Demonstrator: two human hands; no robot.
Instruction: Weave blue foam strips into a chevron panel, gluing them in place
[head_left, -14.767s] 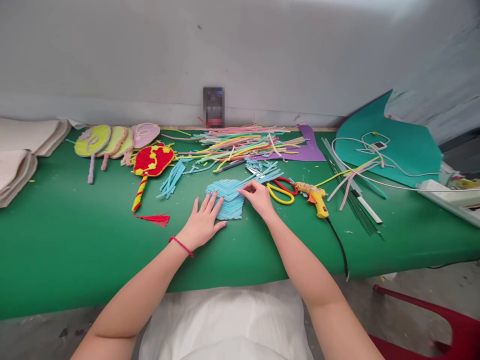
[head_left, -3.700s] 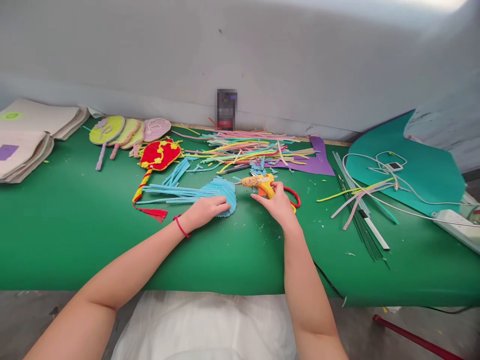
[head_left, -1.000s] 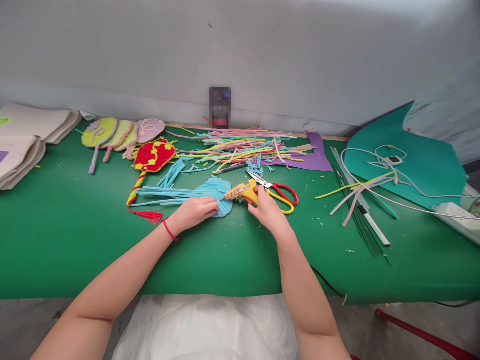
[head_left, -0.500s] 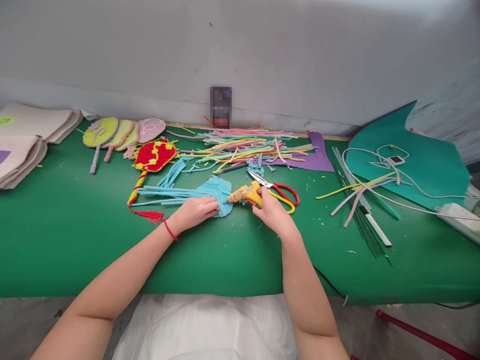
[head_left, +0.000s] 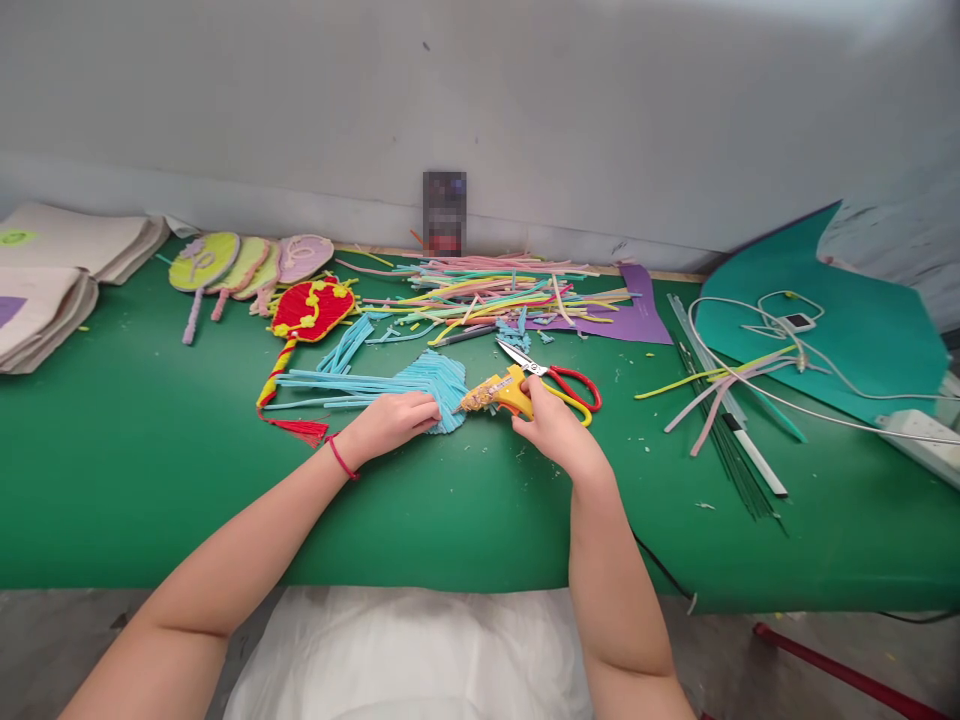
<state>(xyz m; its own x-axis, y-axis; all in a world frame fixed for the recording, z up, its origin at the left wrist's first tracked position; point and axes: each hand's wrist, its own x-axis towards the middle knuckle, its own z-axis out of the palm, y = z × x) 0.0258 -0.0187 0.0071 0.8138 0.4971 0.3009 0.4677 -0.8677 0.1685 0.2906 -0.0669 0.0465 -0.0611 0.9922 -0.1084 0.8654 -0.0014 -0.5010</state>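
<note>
A ribbed light-blue panel [head_left: 431, 370] lies flat near the middle of the green counter [head_left: 450, 530], its strips set side by side in slanting rows. Long blue strips [head_left: 330, 383] run leftward from it, their right ends lying over the panel. The left hand [head_left: 395, 422] rests at the panel's lower left with its fingers curled down; whether they grip a strip or only press cannot be told. The right hand [head_left: 553, 425] is wrapped around the handle of a yellow glue gun [head_left: 510, 388], whose nozzle points left over the panel's right part; contact is too small to make out.

Just behind the gun, red-and-yellow scissors [head_left: 577, 385] lie with their blades parted. Up and left of the panel sits a loose blue bundle [head_left: 347, 345], and beyond it a red fan [head_left: 311, 310] with a striped handle and red tassel. Paler fans [head_left: 206, 262] overlap farther left. A heap of multicoloured stems [head_left: 480, 290] spreads behind the panel, partly over a purple sheet [head_left: 651, 322]. Far right, a white cable crosses a teal sheet [head_left: 877, 330].
</note>
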